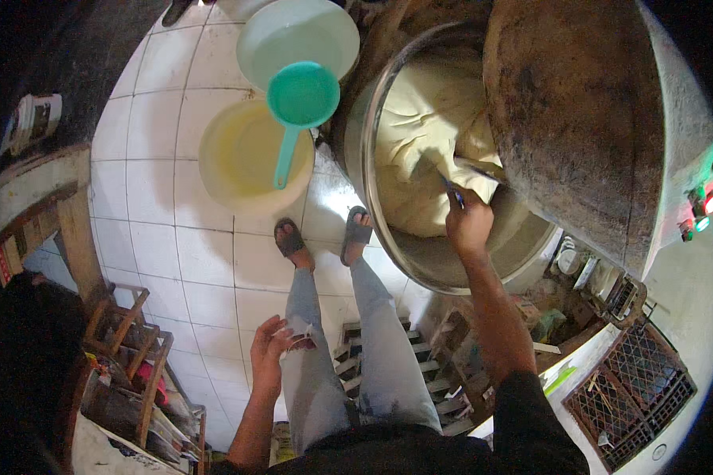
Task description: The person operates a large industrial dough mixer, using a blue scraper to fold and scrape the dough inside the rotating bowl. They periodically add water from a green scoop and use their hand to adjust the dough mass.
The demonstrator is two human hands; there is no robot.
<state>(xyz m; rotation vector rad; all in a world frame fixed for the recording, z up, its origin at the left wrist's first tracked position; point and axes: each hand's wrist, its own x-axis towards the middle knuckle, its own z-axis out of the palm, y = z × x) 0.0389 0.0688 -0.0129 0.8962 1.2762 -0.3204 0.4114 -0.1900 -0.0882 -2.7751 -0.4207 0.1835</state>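
At three o'clock your right hand [469, 222] gripped a blue-handled tool [456, 195] over dough [410, 170]; at seven your left hand [268, 348] had loosely curled fingers.

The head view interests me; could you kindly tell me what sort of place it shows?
Probably a bakery or dough-making workroom: a large metal bowl holds pale dough, and what looks like a mixer head stands over it.
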